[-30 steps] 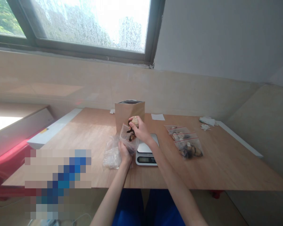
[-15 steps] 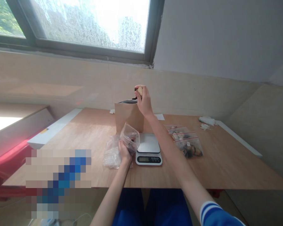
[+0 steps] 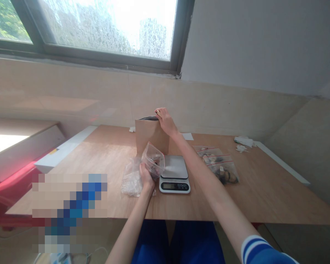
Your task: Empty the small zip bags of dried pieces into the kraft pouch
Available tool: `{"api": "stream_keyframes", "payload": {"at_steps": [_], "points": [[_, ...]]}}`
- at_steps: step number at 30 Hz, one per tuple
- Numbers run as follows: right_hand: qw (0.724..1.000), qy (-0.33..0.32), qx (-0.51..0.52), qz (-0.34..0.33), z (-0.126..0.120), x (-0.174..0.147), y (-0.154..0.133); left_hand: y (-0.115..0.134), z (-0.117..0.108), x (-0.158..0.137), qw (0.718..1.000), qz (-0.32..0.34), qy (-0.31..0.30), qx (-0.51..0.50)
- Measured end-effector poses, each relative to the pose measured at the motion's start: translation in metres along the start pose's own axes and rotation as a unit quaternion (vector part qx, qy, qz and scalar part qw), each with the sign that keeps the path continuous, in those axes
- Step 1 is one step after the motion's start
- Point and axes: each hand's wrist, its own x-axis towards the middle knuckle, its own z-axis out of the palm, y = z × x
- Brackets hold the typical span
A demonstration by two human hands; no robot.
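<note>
My left hand (image 3: 146, 178) holds an open clear zip bag (image 3: 154, 164) with a few dark pieces inside, just left of a small digital kitchen scale (image 3: 174, 176). My right hand (image 3: 165, 121) reaches far forward to the open mouth of an upright brown paper pouch (image 3: 150, 135). Its fingers are closed around a small pale piece right at the pouch's rim. The pouch stands behind the scale on the wooden table (image 3: 104, 161).
A pile of empty clear bags (image 3: 130, 179) lies left of my left hand. Filled zip bags with red seals (image 3: 221, 168) lie right of the scale. A white slip (image 3: 187, 136) and white scraps (image 3: 243, 141) sit at the back. A wall and window rise behind the table.
My right hand took a piece out of the clear bag, lifted it above the brown pouch, and has now lowered it to the pouch's opening. My left hand kept holding the bag.
</note>
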Motion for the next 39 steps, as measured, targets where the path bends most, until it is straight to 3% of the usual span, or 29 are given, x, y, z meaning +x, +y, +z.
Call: {"api": "stream_keyframes", "payload": {"at_steps": [11, 21, 27, 34, 39], "points": [[0.995, -0.079, -0.067, -0.016, -0.011, 0.009, -0.008, -0.012, -0.009, 0.014, 1.0, -0.001, 0.017, 0.006], [0.967, -0.164, -0.19, -0.041, -0.025, 0.01, -0.027, -0.008, -0.004, 0.01, 1.0, -0.021, 0.02, -0.006], [0.95, -0.208, -0.217, -0.084, -0.03, 0.013, -0.042, -0.003, -0.003, 0.006, 1.0, -0.009, -0.01, -0.001], [0.955, -0.207, -0.2, -0.074, -0.032, 0.011, -0.045, -0.001, 0.0, 0.004, 1.0, 0.01, -0.017, -0.006], [0.949, -0.191, -0.249, -0.03, -0.023, 0.012, -0.053, -0.003, -0.004, 0.008, 0.999, 0.017, -0.017, -0.032]]}}
